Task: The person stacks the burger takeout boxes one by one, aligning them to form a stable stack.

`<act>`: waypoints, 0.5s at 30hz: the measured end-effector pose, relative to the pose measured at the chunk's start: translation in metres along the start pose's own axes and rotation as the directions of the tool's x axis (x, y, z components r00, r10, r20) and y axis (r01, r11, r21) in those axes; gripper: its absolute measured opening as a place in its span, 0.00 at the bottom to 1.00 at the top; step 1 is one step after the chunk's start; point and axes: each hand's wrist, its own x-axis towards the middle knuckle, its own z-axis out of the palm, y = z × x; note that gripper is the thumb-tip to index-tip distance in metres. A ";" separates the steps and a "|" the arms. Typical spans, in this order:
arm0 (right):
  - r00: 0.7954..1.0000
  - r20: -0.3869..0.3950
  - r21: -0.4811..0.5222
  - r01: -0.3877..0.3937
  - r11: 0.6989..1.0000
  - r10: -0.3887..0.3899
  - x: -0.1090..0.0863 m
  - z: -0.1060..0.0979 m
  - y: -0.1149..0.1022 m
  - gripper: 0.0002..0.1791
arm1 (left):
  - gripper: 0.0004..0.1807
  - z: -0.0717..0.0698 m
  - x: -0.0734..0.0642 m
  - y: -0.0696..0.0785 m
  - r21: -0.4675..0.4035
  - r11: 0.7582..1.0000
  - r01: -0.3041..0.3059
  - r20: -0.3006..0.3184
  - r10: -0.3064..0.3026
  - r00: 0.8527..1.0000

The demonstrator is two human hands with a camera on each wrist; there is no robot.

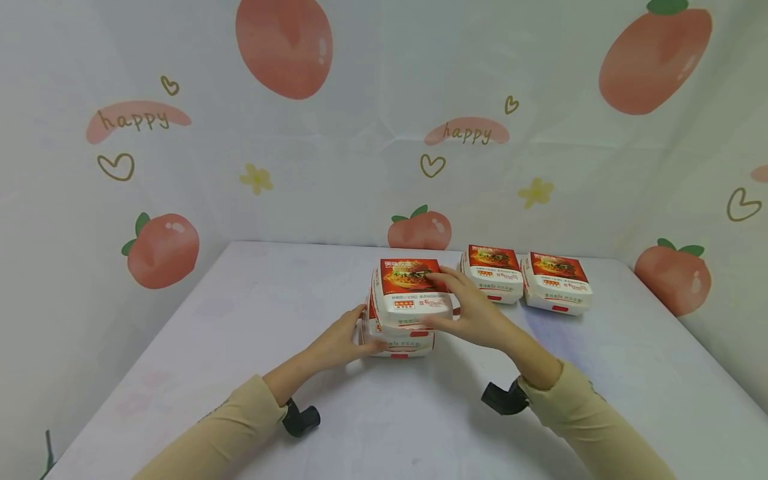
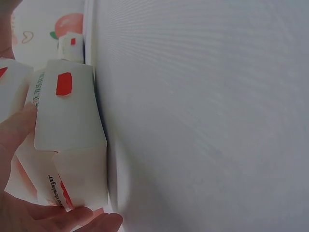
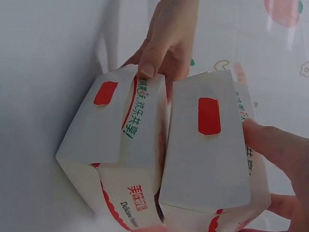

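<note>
Two white-and-red paper hamburger boxes are stacked near the table's middle. My right hand (image 1: 474, 313) grips the upper box (image 1: 414, 293), thumb on its front and fingers reaching over its far right side. Round the left side of the lower box (image 1: 399, 343) curls my left hand (image 1: 339, 343), its thumb at the front. In the right wrist view the upper box (image 3: 205, 154) sits directly against the lower box (image 3: 120, 125), slightly askew. The left wrist view has the lower box (image 2: 70, 116) standing on the table between thumb and fingers. Both lids look closed.
Two more hamburger boxes of the same kind stand side by side at the back right, one box (image 1: 492, 275) left of the other box (image 1: 557, 283). A white cloth backdrop (image 1: 336, 147) with fruit prints rises behind the pale table (image 1: 252, 293).
</note>
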 end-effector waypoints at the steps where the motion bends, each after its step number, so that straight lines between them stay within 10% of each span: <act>1: 1.000 -0.007 0.004 0.000 1.000 0.000 0.000 0.001 -0.001 0.41 | 0.47 0.000 0.000 0.000 -0.004 1.000 -0.005 0.000 0.005 1.000; 15: 0.998 -0.066 -0.051 -0.014 0.999 0.010 0.001 0.007 -0.009 0.42 | 0.48 -0.001 0.001 -0.003 0.005 1.000 -0.004 -0.005 0.004 1.000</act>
